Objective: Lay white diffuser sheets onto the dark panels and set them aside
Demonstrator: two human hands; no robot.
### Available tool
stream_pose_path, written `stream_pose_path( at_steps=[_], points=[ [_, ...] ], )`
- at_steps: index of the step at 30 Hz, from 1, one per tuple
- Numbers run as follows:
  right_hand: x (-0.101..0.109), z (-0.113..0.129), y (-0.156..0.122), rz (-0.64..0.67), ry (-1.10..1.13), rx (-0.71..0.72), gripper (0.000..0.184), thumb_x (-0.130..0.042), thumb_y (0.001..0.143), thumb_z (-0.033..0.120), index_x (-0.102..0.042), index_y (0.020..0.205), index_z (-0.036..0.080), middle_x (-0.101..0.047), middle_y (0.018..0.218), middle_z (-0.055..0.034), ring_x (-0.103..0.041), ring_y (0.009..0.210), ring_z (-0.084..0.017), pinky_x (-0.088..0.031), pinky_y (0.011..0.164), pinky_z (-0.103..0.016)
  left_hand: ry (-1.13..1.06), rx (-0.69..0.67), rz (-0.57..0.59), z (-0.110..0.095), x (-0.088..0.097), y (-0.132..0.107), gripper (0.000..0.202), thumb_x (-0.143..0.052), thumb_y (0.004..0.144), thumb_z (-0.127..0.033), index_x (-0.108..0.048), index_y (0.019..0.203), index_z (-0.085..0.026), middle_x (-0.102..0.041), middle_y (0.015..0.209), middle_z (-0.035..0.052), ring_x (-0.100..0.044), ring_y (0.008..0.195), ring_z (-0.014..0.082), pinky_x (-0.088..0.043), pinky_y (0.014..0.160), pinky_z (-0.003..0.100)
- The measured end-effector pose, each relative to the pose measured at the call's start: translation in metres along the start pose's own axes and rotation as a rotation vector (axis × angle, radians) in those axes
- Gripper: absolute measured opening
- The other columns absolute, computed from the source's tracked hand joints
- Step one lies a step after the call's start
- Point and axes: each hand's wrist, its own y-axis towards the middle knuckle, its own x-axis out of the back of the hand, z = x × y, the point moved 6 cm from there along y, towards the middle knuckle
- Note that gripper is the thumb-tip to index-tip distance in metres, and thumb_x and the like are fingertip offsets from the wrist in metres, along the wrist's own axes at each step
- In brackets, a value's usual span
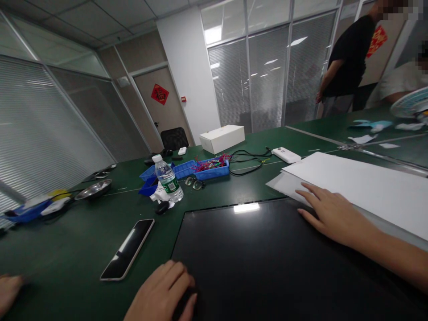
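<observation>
A large black glossy panel [267,258] lies flat on the green table [76,249] in front of me. My left hand [163,294] rests at its near left edge with the fingers curled onto the panel. My right hand [331,214] lies flat with its fingers stretched out at the panel's far right edge, the fingertips touching a white sheet [361,183]. It holds nothing.
A phone [129,248] lies left of the panel. Behind it are a water bottle [168,178], blue trays [210,169], glasses [195,183], a black cable [249,160], a white box [222,138] and a steel bowl [93,189]. Another hand [8,292] shows at bottom left. People stand at the far right.
</observation>
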Motion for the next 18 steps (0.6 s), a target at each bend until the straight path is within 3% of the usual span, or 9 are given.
stream_pose_path(
  at_steps=[2, 3, 5, 8, 13, 15, 18],
  points=[
    [-0.002, -0.013, 0.004, 0.009, -0.002, -0.041, 0.064, -0.04, 0.098, 0.058, -0.06, 0.139, 0.013, -0.05, 0.15, -0.0197, -0.056, 0.128, -0.037, -0.048, 0.103, -0.056, -0.038, 0.023, 0.011, 0.005, -0.008, 0.027, 0.039, -0.06, 0.093, -0.04, -0.066, 0.129, -0.028, -0.07, 0.127, 0.0093, -0.069, 0.112, 0.0276, -0.06, 0.093, 0.041],
    [-0.004, -0.017, 0.005, 0.031, 0.014, -0.049, 0.063, -0.04, 0.098, 0.057, -0.062, 0.136, 0.012, -0.055, 0.144, -0.02, -0.06, 0.123, -0.036, -0.049, 0.101, -0.054, -0.044, 0.065, 0.056, 0.009, -0.015, 0.037, 0.053, -0.062, 0.092, -0.046, -0.057, 0.143, -0.03, -0.061, 0.144, 0.0102, -0.062, 0.127, 0.0324, -0.055, 0.102, 0.049],
    [-0.006, -0.021, 0.006, 0.081, 0.047, -0.047, 0.057, -0.04, 0.1, 0.054, -0.066, 0.132, 0.014, -0.066, 0.13, -0.0181, -0.067, 0.11, -0.033, -0.054, 0.092, -0.05, -0.068, 0.091, 0.169, 0.014, -0.03, 0.051, 0.07, -0.064, 0.09, -0.055, -0.043, 0.154, -0.037, -0.043, 0.161, 0.0084, -0.045, 0.143, 0.0394, -0.044, 0.111, 0.064],
    [0.002, -0.021, 0.006, 0.116, 0.001, -0.049, 0.045, -0.038, 0.103, 0.04, -0.067, 0.129, 0.019, -0.074, 0.11, -0.016, -0.072, 0.088, -0.03, -0.054, 0.07, -0.041, -0.127, 0.136, 0.27, 0.022, -0.046, 0.057, 0.076, -0.061, 0.091, -0.061, -0.031, 0.158, -0.044, -0.028, 0.169, 0.0045, -0.031, 0.151, 0.0414, -0.029, 0.116, 0.074],
    [0.03, -0.006, -0.001, 0.081, -0.16, 0.014, 0.04, -0.036, 0.102, 0.023, -0.07, 0.12, 0.016, -0.074, 0.084, -0.0148, -0.069, 0.063, -0.022, -0.036, 0.053, -0.031, -0.173, 0.177, 0.288, 0.028, -0.053, 0.055, 0.076, -0.058, 0.092, -0.065, -0.029, 0.158, -0.044, -0.024, 0.169, 0.0039, -0.025, 0.154, 0.041, -0.02, 0.117, 0.077],
    [0.042, 0.013, -0.009, 0.0, -0.193, 0.074, 0.035, -0.042, 0.096, 0.015, -0.069, 0.119, 0.016, -0.074, 0.084, -0.0133, -0.069, 0.062, -0.021, -0.037, 0.052, -0.031, -0.173, 0.194, 0.289, 0.028, -0.055, 0.054, 0.076, -0.058, 0.091, -0.065, -0.029, 0.158, -0.045, -0.025, 0.169, 0.0039, -0.025, 0.153, 0.0417, -0.016, 0.116, 0.08],
    [0.064, 0.058, -0.025, -0.177, -0.083, 0.249, 0.041, -0.044, 0.086, 0.004, -0.068, 0.117, 0.018, -0.076, 0.094, -0.0089, -0.071, 0.069, -0.019, -0.049, 0.06, -0.031, -0.147, 0.265, 0.269, 0.033, -0.058, 0.05, 0.08, -0.057, 0.09, -0.068, -0.026, 0.159, -0.043, -0.029, 0.168, 0.0043, -0.024, 0.153, 0.0443, -0.011, 0.112, 0.085]
  ],
)
